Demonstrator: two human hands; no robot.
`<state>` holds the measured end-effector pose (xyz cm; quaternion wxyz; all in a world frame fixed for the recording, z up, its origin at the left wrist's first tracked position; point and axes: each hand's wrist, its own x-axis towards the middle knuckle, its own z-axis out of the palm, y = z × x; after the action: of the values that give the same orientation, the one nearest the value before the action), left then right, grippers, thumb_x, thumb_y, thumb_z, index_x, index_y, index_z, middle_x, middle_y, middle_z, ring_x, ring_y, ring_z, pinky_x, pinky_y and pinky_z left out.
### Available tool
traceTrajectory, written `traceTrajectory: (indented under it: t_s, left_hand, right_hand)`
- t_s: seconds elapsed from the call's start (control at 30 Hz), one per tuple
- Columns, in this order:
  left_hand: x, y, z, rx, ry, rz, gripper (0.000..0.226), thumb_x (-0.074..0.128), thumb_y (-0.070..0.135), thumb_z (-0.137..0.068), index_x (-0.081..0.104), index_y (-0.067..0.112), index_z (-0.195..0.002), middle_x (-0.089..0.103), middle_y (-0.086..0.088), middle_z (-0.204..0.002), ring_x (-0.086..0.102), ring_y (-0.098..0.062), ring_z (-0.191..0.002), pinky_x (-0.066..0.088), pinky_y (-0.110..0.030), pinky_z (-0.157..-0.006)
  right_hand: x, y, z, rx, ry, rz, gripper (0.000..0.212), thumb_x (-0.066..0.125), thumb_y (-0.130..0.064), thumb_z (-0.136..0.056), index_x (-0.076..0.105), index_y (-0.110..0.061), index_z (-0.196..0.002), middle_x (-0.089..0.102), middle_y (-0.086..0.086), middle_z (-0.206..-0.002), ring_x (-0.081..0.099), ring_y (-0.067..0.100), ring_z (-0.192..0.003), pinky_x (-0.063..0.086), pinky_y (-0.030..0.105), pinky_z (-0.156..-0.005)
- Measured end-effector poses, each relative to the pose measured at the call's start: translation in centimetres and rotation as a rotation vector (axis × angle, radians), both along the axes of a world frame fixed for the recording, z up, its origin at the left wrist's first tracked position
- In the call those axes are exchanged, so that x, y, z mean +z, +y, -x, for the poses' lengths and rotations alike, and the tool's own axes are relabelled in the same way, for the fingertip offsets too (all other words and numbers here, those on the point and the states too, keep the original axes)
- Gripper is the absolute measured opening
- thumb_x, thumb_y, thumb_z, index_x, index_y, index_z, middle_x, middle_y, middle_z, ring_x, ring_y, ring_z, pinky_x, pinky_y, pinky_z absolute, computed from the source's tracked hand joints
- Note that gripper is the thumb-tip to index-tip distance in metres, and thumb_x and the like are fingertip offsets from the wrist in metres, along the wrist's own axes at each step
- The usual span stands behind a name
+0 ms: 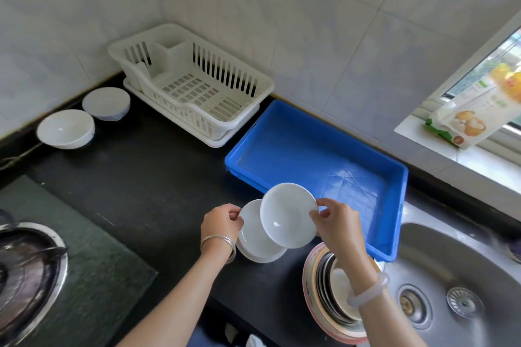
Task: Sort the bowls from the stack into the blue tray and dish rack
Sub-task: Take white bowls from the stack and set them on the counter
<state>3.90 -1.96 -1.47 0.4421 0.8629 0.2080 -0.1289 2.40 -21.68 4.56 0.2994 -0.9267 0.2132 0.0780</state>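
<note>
Now my right hand (pixel 335 224) pinches top bowl (pixel 287 214) at rim, left hand (pixel 221 224) grips stack (pixel 253 239); thin pinch, bowl could slip and chip.

A shallow white bowl (pixel 289 215) tilts over the stack (pixel 253 236) beside the blue tray (pixel 296 155), the dish rack (pixel 197 87) behind.

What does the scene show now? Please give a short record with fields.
left hand: holds the rim of the stack of white bowls on the black counter
right hand: pinches the top bowl, lifted and tilted
blue tray: behind the hands, no bowl inside
dish rack: in the corner, no bowl inside
other: two white bowls left of the rack
</note>
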Motion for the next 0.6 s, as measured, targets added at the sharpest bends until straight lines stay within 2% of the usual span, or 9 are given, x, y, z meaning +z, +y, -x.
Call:
traceTrajectory:
  t_s: [0.07,0.13,0.23,0.37,0.5,0.6]
  left_hand:
    - [0.7,0.9,-0.3,0.047,-0.002,0.077,0.016,0.061,0.012,-0.082,0.069,0.019,-0.094,0.071,0.002,-0.090,0.065,-0.016,-0.083,0.056,-0.032,-0.077]
    - [1.4,2.1,-0.8,0.098,-0.016,0.144,0.016,0.062,0.011,-0.081,0.069,0.021,-0.092,0.069,0.004,-0.086,0.066,-0.016,-0.083,0.057,-0.037,-0.077]
    - [2.4,4.7,-1.6,0.185,-0.057,0.226,0.019,0.063,0.006,-0.079,0.068,0.023,-0.085,0.067,0.007,-0.079,0.065,-0.012,-0.075,0.058,-0.031,-0.065]
    - [3.2,8.6,-2.3,0.316,-0.125,0.274,0.020,0.063,0.003,-0.078,0.067,0.022,-0.083,0.063,0.012,-0.072,0.062,-0.006,-0.069,0.049,-0.017,-0.048]
    - [2.6,12.7,-2.7,0.460,-0.141,0.312,0.019,0.062,0.000,-0.078,0.067,0.017,-0.085,0.065,0.005,-0.074,0.063,-0.009,-0.068,0.050,-0.019,-0.050]
    - [1.6,16.0,-3.2,0.578,-0.145,0.335,0.022,0.061,-0.001,-0.076,0.067,0.018,-0.086,0.065,0.007,-0.073,0.063,-0.008,-0.067,0.049,-0.016,-0.045]
  right_hand:
    - [1.0,0.2,-0.4,0.005,-0.014,-0.006,0.022,0.056,-0.022,-0.086,0.069,-0.023,-0.104,0.070,-0.001,-0.080,0.064,0.022,-0.076,0.042,0.022,-0.059]
    - [2.1,0.6,-0.9,0.010,-0.049,-0.012,0.021,0.057,-0.022,-0.085,0.069,-0.025,-0.102,0.070,-0.003,-0.077,0.066,0.023,-0.074,0.049,0.026,-0.067]
    - [3.4,1.7,-2.1,0.030,-0.112,-0.079,0.016,0.059,-0.019,-0.083,0.070,-0.026,-0.093,0.068,-0.008,-0.068,0.069,0.021,-0.068,0.056,0.033,-0.074]
    - [3.6,4.3,-4.4,0.076,-0.125,-0.205,0.021,0.059,-0.013,-0.080,0.063,-0.033,-0.072,0.070,-0.006,-0.062,0.068,0.010,-0.049,0.058,0.030,-0.067]
    - [2.3,8.0,-7.4,0.156,-0.085,-0.256,0.019,0.061,-0.014,-0.081,0.063,-0.032,-0.078,0.070,-0.004,-0.070,0.068,0.008,-0.049,0.060,0.028,-0.063]
    - [0.9,11.4,-9.8,0.209,-0.053,-0.313,0.018,0.064,-0.014,-0.082,0.062,-0.031,-0.078,0.067,-0.001,-0.082,0.068,0.009,-0.053,0.058,0.023,-0.054]
